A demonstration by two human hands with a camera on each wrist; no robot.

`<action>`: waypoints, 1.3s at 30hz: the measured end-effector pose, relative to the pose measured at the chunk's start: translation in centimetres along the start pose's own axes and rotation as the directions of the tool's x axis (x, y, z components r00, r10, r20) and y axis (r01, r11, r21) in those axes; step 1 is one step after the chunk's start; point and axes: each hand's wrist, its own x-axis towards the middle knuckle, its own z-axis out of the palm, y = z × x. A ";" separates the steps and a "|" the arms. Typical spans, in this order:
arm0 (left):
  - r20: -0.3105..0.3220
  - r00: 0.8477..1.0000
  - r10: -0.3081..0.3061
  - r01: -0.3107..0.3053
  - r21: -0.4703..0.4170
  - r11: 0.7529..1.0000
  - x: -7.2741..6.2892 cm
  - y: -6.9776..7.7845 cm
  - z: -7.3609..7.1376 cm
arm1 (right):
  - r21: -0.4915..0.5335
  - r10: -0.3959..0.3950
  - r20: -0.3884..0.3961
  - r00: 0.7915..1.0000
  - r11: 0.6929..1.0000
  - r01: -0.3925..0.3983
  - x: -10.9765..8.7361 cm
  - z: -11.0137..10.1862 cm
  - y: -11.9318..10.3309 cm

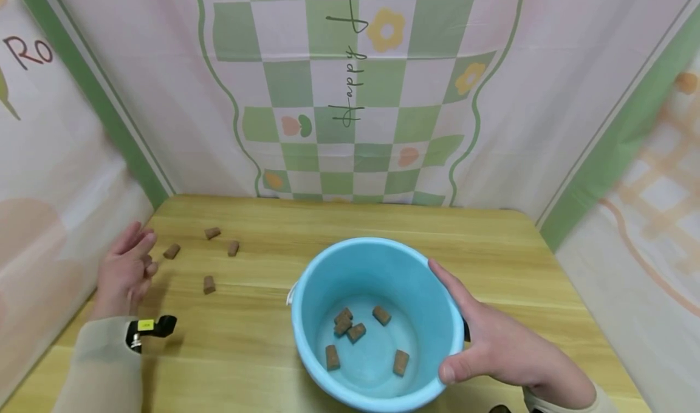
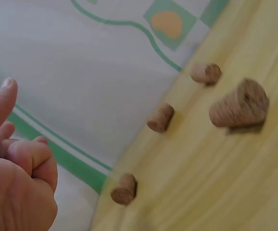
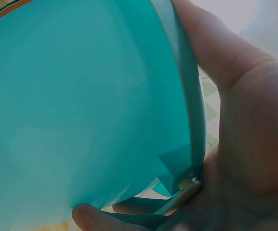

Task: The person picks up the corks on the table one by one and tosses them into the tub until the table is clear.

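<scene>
Corks point(image 1: 209, 285) lie left, by my half-curled left hand point(image 1: 126, 267), whose hold I can't tell; near right, my right hand point(image 1: 497, 343) grips a bucket point(image 1: 377, 273) containing more.

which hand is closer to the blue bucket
Right: the right hand grips the right side of the blue bucket. The left hand is apart from it, left of the loose corks.
</scene>
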 end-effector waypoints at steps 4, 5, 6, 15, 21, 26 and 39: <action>-0.071 0.996 -0.050 0.058 0.113 0.992 0.4 -0.4 -1.0 | 0.009 0.000 0.001 1.000 1.000 0.000 0.0 0.0 0.0; -0.089 0.994 -0.062 0.074 0.134 0.988 0.5 -0.5 -1.2 | 0.006 -0.001 0.000 1.000 1.000 0.001 0.0 0.0 0.0; -0.103 0.992 -0.069 0.085 0.155 0.984 0.5 -0.7 -1.3 | 0.002 0.000 -0.001 1.000 1.000 0.000 0.0 0.0 0.0; -0.229 0.961 -0.152 0.168 0.052 0.984 1.1 -2.5 -1.4 | 0.004 0.010 -0.004 1.000 1.000 -0.010 0.0 0.0 0.1; -0.230 0.956 -0.183 0.215 0.121 0.969 1.3 -3.4 -1.8 | 0.010 0.024 -0.009 1.000 1.000 -0.024 -0.1 0.0 0.0; -0.197 0.964 -0.179 0.215 0.185 0.959 1.4 -3.6 -2.2 | 0.004 0.037 -0.015 0.999 0.999 -0.036 0.0 0.0 -0.2; -0.240 0.956 -0.170 0.246 0.334 0.910 2.5 -4.1 -1.8 | -0.002 0.022 -0.006 1.000 1.000 -0.022 0.0 0.0 0.2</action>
